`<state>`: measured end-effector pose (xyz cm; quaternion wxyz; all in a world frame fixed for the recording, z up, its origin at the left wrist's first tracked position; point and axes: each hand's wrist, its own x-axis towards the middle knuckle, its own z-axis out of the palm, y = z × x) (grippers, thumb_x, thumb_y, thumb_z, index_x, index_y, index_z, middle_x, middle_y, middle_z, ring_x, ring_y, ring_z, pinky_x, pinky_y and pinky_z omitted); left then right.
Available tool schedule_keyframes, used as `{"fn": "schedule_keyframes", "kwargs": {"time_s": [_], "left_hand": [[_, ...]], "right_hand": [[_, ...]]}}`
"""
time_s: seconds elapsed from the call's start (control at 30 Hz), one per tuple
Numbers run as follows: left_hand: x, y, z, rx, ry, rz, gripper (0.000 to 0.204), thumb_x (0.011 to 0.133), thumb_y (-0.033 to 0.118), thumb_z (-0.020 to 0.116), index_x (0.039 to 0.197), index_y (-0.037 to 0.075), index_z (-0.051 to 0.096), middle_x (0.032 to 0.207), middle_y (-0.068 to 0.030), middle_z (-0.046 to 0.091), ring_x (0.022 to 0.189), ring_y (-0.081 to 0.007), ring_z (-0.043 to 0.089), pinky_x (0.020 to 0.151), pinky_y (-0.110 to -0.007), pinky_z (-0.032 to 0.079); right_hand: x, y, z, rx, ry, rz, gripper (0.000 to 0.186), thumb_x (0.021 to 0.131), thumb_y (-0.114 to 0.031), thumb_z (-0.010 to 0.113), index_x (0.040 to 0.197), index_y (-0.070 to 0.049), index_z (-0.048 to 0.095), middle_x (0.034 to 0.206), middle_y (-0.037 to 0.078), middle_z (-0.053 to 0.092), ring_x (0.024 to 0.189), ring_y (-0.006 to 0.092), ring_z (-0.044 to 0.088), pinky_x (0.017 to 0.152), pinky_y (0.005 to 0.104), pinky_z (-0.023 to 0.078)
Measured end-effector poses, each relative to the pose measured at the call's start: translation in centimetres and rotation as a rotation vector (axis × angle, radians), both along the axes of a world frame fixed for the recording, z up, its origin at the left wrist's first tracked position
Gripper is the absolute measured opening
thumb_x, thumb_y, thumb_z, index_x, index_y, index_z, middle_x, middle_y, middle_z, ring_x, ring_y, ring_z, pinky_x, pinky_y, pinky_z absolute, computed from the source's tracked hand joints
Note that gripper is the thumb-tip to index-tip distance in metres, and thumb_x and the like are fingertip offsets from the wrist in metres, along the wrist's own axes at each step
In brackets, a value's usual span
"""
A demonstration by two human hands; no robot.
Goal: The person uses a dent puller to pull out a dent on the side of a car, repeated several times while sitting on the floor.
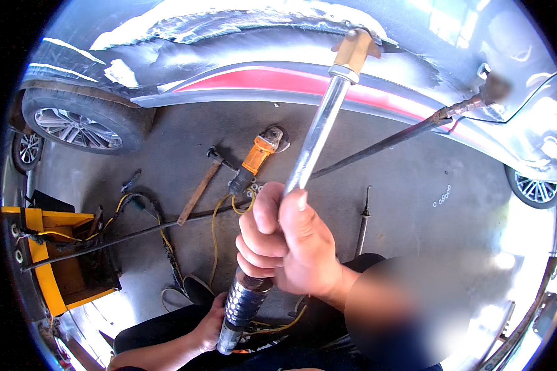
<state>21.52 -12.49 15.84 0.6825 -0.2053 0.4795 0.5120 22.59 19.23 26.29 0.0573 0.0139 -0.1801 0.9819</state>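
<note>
A slide hammer (pixel 319 133) slants up from my lap to the car's side panel (pixel 254 46). Its brass-coloured end fitting (pixel 353 54) meets the scraped, bare-metal patch there. My right hand (pixel 294 244) is closed round the tool's chrome shaft, thumb along the top. Below it, my left hand (pixel 211 324) wraps the side of the dark knurled handle (pixel 244 303); its fingers are partly hidden behind it. The panel has white ground areas above a red-reflecting sill (pixel 260 79).
An orange angle grinder (pixel 260 154) and a hammer (pixel 201 188) lie on the floor. A black cable (pixel 377 145) runs from the panel at right toward a yellow machine (pixel 46 266) at left. A thin metal rod (pixel 363 226) and several washers (pixel 442 196) lie at right.
</note>
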Motion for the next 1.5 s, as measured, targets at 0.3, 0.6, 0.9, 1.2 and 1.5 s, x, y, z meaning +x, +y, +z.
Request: {"fn": "schedule_keyframes", "kwargs": {"time_s": [0.3, 0.6, 0.9, 1.2, 1.5], "left_hand": [[-1.1, -0.3, 0.2, 0.104, 0.141, -0.302, 0.075, 0.091, 0.015, 0.066, 0.155, 0.008, 0.027, 0.136, -0.0112, 0.048, 0.12, -0.0222, 0.054, 0.105, -0.037, 0.046], [-0.9, -0.5, 0.0, -0.033, -0.068, -0.004, 0.057, 0.1, 0.023, 0.061, 0.148, 0.005, 0.036, 0.131, -0.009, 0.056, 0.116, -0.0183, 0.059, 0.1, -0.034, 0.05], [-2.1, -0.7, 0.3, 0.002, -0.029, -0.172, 0.057, 0.1, 0.031, 0.06, 0.147, 0.007, 0.038, 0.128, -0.0082, 0.059, 0.112, -0.0165, 0.06, 0.099, -0.033, 0.049], [-1.0, -1.0, -0.4, -0.029, 0.028, -0.006, 0.058, 0.1, 0.033, 0.058, 0.147, 0.006, 0.038, 0.125, -0.0088, 0.06, 0.11, -0.0169, 0.062, 0.097, -0.033, 0.05], [-1.1, -0.2, 1.0, 0.016, 0.026, 0.036, 0.056, 0.099, 0.025, 0.057, 0.148, 0.006, 0.037, 0.125, -0.0093, 0.061, 0.109, -0.0167, 0.063, 0.098, -0.034, 0.052]], "right_hand": [[-0.2, -1.5, 1.7, 0.164, -0.196, -0.173, 0.041, 0.105, -0.053, 0.043, 0.103, -0.012, 0.044, 0.069, -0.002, 0.037, 0.056, 0.0072, 0.032, 0.052, 0.025, 0.032], [-0.7, -1.5, -0.4, -0.03, 0.002, 0.035, 0.037, 0.106, -0.049, 0.047, 0.095, -0.014, 0.044, 0.064, -0.004, 0.036, 0.052, 0.007, 0.03, 0.049, 0.0246, 0.029], [-0.1, -2.9, -1.6, 0.247, 0.001, -0.051, 0.029, 0.105, -0.016, 0.056, 0.125, -0.011, 0.035, 0.094, 0.004, 0.047, 0.078, 0.0096, 0.047, 0.07, 0.0284, 0.045], [-0.5, -2.0, -1.9, 0.747, 0.069, -0.148, 0.067, 0.096, -0.003, 0.064, 0.147, -0.005, 0.021, 0.097, 0.012, 0.057, 0.091, 0.0175, 0.059, 0.082, 0.0381, 0.046], [-0.8, -1.1, -2.3, 0.664, 0.174, -0.041, 0.077, 0.097, -0.004, 0.063, 0.155, -0.007, 0.012, 0.1, 0.015, 0.059, 0.094, 0.0206, 0.062, 0.085, 0.0389, 0.049]]}}
